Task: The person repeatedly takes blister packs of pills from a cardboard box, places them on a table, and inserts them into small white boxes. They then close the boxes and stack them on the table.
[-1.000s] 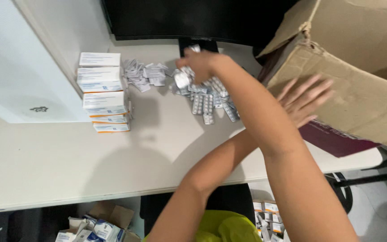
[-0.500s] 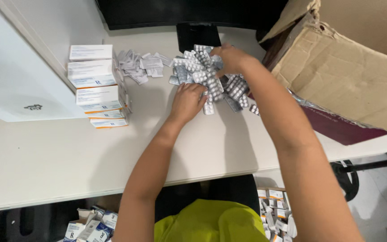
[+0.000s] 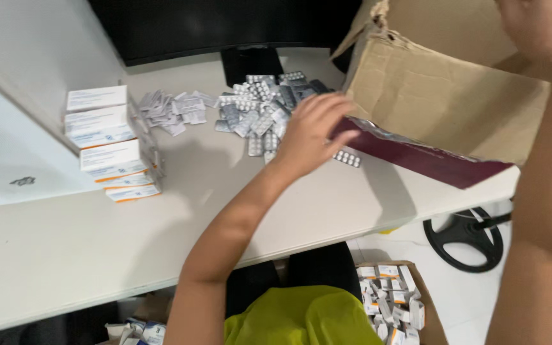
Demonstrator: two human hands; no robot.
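White surface (image 3: 52,255), left to right: stacked white cartons (image 3: 107,144); folded paper leaflets (image 3: 170,108); loose heap of silver blister strips (image 3: 260,105), foil crinkled. Left hand (image 3: 311,131) over the heap's right edge, fingers curled, grip cannot be told. Right hand out of view behind torn cardboard box (image 3: 455,96). Risk: strips near the box could be knocked floorward.

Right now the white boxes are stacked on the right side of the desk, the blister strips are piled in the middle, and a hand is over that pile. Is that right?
Not quite: the head view shows the white boxes stacked on the left side of the desk, not the right. The blister strips are piled in the middle, and the left hand is over that pile.
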